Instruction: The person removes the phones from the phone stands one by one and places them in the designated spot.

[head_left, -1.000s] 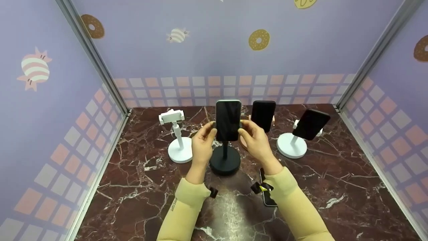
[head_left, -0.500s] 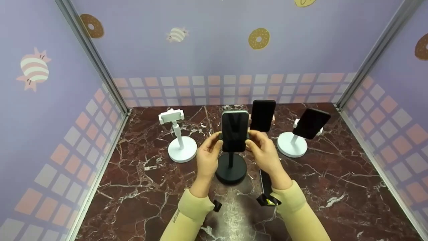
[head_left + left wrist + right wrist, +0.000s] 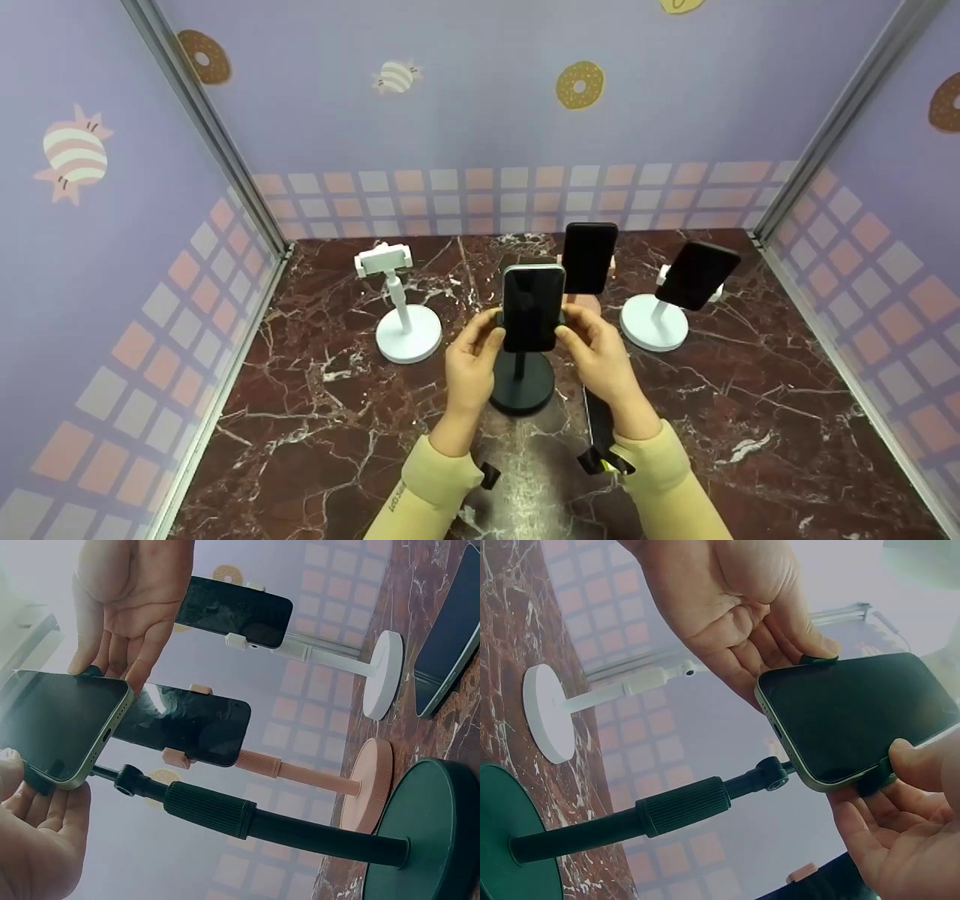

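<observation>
A dark-screened phone (image 3: 533,307) with a pale rim stands upright in the holder of a black stand (image 3: 521,384). My left hand (image 3: 471,365) pinches the holder's clamp on the phone's left side, thumb in front and fingers curled behind. On the opposite side my right hand (image 3: 602,361) grips the other clamp the same way. Both wrist views show the clamp ends against the long edges of the phone (image 3: 64,724), and the ribbed black pole (image 3: 682,806) runs from its back to the round base.
At the left stands a white stand (image 3: 409,334) with an unoccupied holder. Behind my right hand a pink stand carries a phone (image 3: 589,257); farther right a white stand (image 3: 654,324) bears a tilted phone (image 3: 697,276). Another phone (image 3: 598,420) lies flat near my right wrist.
Both hands, the held phone and the black stand have come nearer to me and slightly right. The grip on both sides looks the same, and the other stands have stayed put.
</observation>
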`<state>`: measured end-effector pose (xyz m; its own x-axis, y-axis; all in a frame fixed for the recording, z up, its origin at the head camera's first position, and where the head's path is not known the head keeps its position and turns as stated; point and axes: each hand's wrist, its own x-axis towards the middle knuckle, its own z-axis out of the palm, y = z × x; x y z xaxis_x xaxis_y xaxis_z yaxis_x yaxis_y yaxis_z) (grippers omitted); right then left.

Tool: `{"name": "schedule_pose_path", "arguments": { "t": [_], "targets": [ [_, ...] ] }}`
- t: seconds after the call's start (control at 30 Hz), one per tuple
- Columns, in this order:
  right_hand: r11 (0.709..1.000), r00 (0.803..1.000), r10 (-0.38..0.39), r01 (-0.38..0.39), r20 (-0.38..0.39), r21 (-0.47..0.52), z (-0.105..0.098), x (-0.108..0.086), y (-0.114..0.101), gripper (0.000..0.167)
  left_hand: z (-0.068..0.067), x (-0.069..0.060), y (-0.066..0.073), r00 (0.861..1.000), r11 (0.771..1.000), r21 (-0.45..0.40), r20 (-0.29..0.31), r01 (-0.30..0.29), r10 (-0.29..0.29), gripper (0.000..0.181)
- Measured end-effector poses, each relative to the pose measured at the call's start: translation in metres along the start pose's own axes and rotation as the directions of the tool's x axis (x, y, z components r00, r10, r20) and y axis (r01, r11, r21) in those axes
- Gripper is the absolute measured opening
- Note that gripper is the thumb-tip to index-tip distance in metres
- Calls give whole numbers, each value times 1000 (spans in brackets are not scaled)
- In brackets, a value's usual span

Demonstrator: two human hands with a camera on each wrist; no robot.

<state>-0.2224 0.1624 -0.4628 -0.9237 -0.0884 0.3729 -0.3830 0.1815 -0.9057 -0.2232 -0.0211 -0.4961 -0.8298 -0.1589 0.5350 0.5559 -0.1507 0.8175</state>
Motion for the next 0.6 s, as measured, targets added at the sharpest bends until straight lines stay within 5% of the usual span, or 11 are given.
{"name": "schedule_pose_path", "arguments": {
  "t": [0.6],
  "targets": [
    [998, 999, 46, -45, -2, 45, -1, -2, 1, 29, 0, 1, 0, 999, 998, 40, 17, 45, -46, 29]
  ]
}}
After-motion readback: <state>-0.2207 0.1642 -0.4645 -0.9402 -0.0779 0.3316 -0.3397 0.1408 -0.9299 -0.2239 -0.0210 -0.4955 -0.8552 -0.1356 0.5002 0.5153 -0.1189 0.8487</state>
